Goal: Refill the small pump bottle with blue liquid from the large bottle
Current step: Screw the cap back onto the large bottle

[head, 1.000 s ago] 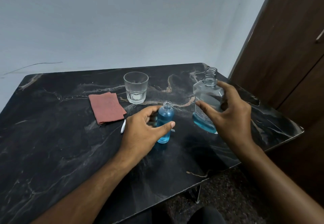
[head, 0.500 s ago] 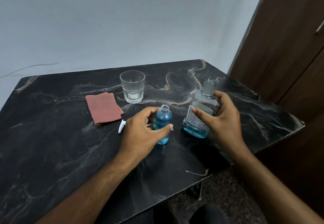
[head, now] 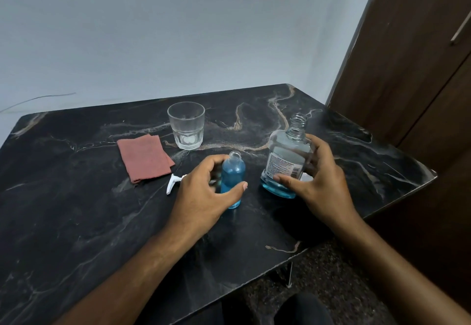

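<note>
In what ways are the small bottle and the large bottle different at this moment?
The small bottle is nearly full of blue liquid; the large bottle holds only a thin blue layer at its bottom. The large bottle carries a printed label; the small bottle shows none. The left hand curls around the small bottle, the right hand grips the large bottle. Both are clear and uncapped, on the table.

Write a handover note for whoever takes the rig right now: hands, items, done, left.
Left hand: curled round the small bottle, which stands open on the table and looks nearly full of blue.
Right hand: holds the big bottle, upright, uncapped, a little blue at the bottom.
Pump lies on the table behind the left hand, near the cloth. Glass stands beyond.
Done: filling, apparently.
Left: let go of the big bottle, fit the pump back on.
</note>
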The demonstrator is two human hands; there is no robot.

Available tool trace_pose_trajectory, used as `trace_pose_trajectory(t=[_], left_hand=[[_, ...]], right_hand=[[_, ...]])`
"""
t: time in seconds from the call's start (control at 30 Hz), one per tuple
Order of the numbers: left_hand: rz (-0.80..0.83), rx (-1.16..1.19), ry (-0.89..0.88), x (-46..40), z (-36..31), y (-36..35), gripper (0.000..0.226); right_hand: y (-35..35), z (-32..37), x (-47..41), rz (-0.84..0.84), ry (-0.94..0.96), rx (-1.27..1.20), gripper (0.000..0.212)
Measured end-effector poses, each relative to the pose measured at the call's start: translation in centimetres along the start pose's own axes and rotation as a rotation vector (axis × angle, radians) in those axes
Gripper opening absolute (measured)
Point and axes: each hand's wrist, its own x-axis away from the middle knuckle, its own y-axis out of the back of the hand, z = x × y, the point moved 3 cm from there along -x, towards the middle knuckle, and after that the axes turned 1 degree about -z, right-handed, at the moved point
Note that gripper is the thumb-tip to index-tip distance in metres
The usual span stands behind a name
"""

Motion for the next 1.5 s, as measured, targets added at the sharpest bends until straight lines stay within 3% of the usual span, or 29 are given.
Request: trace_pose_trajectory(t=[0.1, 0.2, 0.27, 0.33, 0.43, 0.53, 0.67, 0.8, 0.9, 1.03, 1.17, 1.33, 1.5], left_hand=[[0.006, -0.002, -0.020, 0.1, 0.1, 0.0, 0.065], [-0.017, 0.051, -0.067, 0.4, -0.5, 0.4, 0.077], [-0.100, 0.042, -0.150, 0.6, -1.5, 1.0, 0.071], [-0.197, -0.055, -0.267, 0.7, -2.9, 1.5, 0.061], [-0.215, -0.278, -0.376, 1.2, -5.0, 0.8, 0.058], [-0.155, -0.380, -0.374, 1.7, -6.6, -0.6, 0.064], [-0.164, -0.440, -0.353, 0.9, -8.8, -2.0, 0.069], [-0.173, -0.612, -0.358, -0.4, -10.7, -3.9, 0.078], [-0.167, -0.745, -0.335, -1.5, -11.2, -4.9, 0.085], [-0.157, -0.840, -0.329, -2.2, -11.1, -6.0, 0.089], [-0.153, -0.843, -0.314, -2.4, -11.0, -6.6, 0.085], [-0.166, -0.769, -0.311, -2.7, -10.6, -6.7, 0.081], [-0.148, -0.758, -0.319, -2.9, -10.5, -6.8, 0.088]], right_hand=[[1.4, -0.3, 0.7, 0.059, 0.033, 0.094, 0.099], [3.4, -0.6, 1.1, -0.016, 0.126, 0.155, 0.078], [4.5, -0.9, 0.6, -0.120, 0.175, 0.287, 0.061], [5.2, -1.7, -0.5, -0.118, 0.108, 0.433, 0.053], [5.0, -3.6, -1.8, 0.073, -0.125, 0.536, 0.069], [4.2, -4.7, -2.2, 0.165, -0.179, 0.530, 0.064], [3.8, -5.0, -2.5, 0.143, -0.161, 0.496, 0.043], [4.4, -3.6, -2.8, 0.057, -0.218, 0.079, 0.030], [5.7, -0.8, -3.6, 0.109, -0.126, -0.108, 0.052], [7.9, 3.8, -5.2, 0.119, 0.018, 0.039, 0.084], [9.2, 7.3, -6.5, 0.120, 0.150, 0.237, 0.050], [8.4, 9.5, -7.0, 0.360, 0.328, 0.599, 0.050], [8.1, 11.2, -7.6, 0.411, 0.361, 0.645, 0.043]])
